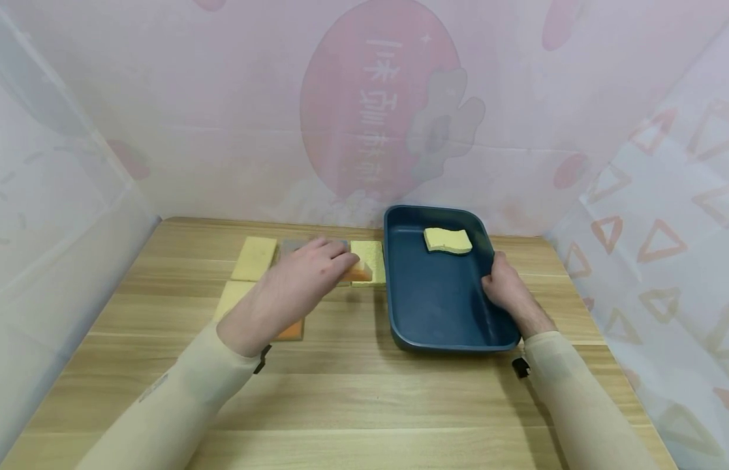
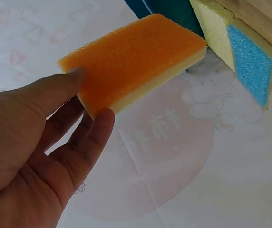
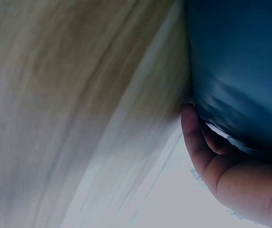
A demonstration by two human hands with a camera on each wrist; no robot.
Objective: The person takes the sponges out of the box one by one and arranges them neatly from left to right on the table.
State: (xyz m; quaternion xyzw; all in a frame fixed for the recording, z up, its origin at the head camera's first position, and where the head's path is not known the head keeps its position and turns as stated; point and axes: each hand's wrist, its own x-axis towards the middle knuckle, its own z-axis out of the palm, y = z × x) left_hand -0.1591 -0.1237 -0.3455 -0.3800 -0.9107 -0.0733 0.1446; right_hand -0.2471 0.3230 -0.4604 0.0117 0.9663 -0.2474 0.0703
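My left hand pinches an orange-faced sponge with a pale yellow layer, its thumb on the orange face. The sponge is held up over the table, left of a dark blue rectangular pan. On the pan's right side, my right hand grips the wall, thumb over the rim. From the right wrist view, its fingers lie along the pan's outer underside. One wavy pale yellow sponge lies inside the pan, toward the far end.
Left of the pan, several sponges lie in rows on the wooden table: a yellow one beside the pan, a blue-faced one, another yellow one and an orange one. Printed sheets wall the table's back and sides.
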